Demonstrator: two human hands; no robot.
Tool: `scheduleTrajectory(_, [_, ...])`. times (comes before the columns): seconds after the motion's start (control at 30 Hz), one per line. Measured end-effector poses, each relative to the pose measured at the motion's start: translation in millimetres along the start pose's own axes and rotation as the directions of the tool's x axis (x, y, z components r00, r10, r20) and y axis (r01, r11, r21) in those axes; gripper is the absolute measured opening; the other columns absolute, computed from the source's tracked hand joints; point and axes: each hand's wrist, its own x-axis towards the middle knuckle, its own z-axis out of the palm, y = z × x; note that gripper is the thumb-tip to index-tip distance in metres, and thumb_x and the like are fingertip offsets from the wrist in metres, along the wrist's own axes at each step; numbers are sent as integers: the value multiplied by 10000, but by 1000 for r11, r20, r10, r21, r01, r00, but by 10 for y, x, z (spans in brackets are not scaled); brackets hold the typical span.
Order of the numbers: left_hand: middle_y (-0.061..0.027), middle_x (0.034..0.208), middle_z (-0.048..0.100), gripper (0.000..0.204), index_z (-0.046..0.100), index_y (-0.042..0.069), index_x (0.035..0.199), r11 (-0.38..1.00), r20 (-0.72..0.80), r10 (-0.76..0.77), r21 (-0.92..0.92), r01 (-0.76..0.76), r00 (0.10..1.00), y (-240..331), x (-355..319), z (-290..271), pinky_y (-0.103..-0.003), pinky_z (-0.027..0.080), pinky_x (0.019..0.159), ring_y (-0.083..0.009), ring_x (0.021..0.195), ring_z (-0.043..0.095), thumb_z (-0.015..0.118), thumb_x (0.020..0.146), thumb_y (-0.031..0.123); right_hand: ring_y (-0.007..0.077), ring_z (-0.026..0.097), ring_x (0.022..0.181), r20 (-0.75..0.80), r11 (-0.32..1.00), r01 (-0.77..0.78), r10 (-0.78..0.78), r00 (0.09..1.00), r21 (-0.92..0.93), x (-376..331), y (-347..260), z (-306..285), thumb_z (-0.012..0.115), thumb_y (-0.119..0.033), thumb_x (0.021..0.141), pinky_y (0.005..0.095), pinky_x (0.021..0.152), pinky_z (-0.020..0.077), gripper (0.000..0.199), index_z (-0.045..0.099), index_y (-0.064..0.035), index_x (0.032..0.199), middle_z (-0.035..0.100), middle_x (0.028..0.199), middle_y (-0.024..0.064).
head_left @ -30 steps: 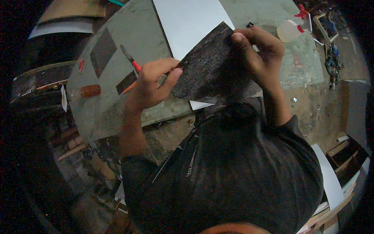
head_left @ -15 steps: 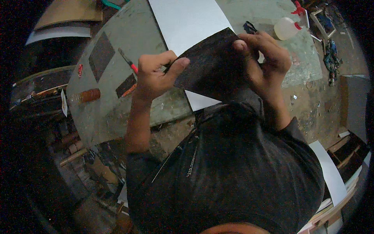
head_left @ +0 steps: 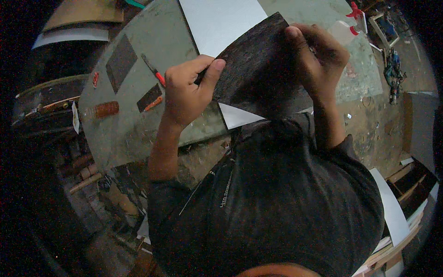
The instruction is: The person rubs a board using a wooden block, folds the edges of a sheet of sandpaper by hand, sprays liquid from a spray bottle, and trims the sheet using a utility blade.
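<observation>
A dark, textured sheet (head_left: 258, 64) is held up between my two hands, tilted above the table and close to my chest. My left hand (head_left: 191, 85) pinches its left edge, thumb on the near face. At the upper right edge my right hand (head_left: 318, 55) grips it, thumb in front and fingers curled behind. Beneath it lies a large white board (head_left: 226, 23), partly covered, with one white corner showing below the dark sheet. Left of my left hand lie a red-handled knife (head_left: 157, 74) and a small dark piece with an orange-handled tool (head_left: 153, 104) on it.
On the green-grey table (head_left: 129, 138) are a dark flat rectangle (head_left: 121, 62), a reddish-brown cylinder (head_left: 107, 110) and a small red item (head_left: 95, 79). A spray bottle (head_left: 344, 32) with a red head stands at the far right. White boards (head_left: 390, 207) lean at the lower right.
The dark sheet's right side has risen and tilted, its upper corner moving farther up. My right hand has gone up with it, while my left hand has shifted slightly upward.
</observation>
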Motion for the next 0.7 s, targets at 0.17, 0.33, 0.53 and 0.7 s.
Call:
scheduleTrajectory(0.17, [-141, 683, 623, 166, 679, -41, 883, 998, 75, 51, -44, -48, 996, -42, -47, -54, -319, 451, 554, -187, 570, 589, 653, 933, 115, 71, 609, 752, 18, 1000, 16, -16, 1000, 24, 6, 20, 14, 727, -94, 923, 215, 687, 473, 142, 735, 47, 931, 700, 795, 27])
scheduleTrajectory(0.33, [-144, 710, 636, 134, 680, -43, 927, 993, 115, 101, -75, -93, 988, 92, -26, -122, -323, 470, 575, -189, 586, 595, 632, 918, 82, 127, 685, 727, 4, 999, -19, 19, 1000, 32, 48, 104, -48, 775, -144, 865, 256, 697, 517, 145, 761, -8, 911, 734, 787, 75])
scheduleTrajectory(0.53, [-126, 670, 622, 176, 696, -34, 902, 994, 144, 99, -59, -91, 985, 40, 0, -162, -312, 460, 555, -165, 563, 580, 688, 916, 141, 132, 631, 665, 39, 999, 27, -29, 999, 46, 54, 70, -85, 780, -154, 860, 266, 645, 487, 153, 760, -11, 912, 690, 734, 72])
scheduleTrajectory(0.7, [-96, 565, 536, 316, 660, -35, 749, 995, 76, 82, -56, -78, 994, 41, 37, -106, -296, 397, 502, -125, 504, 472, 749, 903, 227, 140, 581, 602, 52, 988, 154, -155, 987, 8, 60, -20, -69, 790, -129, 835, 283, 575, 444, 129, 762, -23, 902, 625, 670, 66])
